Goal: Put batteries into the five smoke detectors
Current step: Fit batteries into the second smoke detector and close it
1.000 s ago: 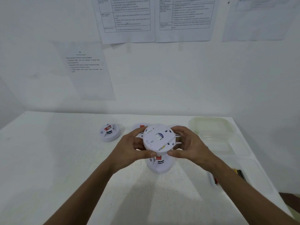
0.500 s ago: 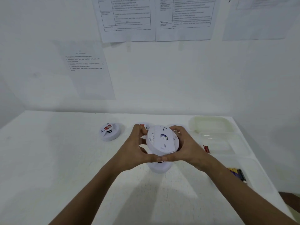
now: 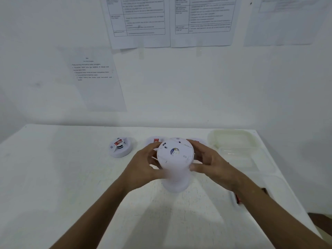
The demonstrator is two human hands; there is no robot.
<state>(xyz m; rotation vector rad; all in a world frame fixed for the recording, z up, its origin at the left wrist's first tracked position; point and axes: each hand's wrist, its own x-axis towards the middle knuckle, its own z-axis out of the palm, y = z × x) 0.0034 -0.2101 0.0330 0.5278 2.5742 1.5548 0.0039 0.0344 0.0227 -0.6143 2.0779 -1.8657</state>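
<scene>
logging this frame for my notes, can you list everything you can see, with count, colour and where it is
held smoke detector: one, white, above the table centre, gripped by both hands
other smoke detectors: four, white; one far left, two partly hidden behind the hands, one under the held one
plastic containers: several, clear, along the table's right edge
table: one, white
paper sheets: four, white, on the wall
left hand: grips the detector's left edge
right hand: grips its right edge

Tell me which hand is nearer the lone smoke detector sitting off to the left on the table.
Left. The left hand grips the held detector just right of the lone smoke detector; the right hand is farther, across the held one.
</scene>
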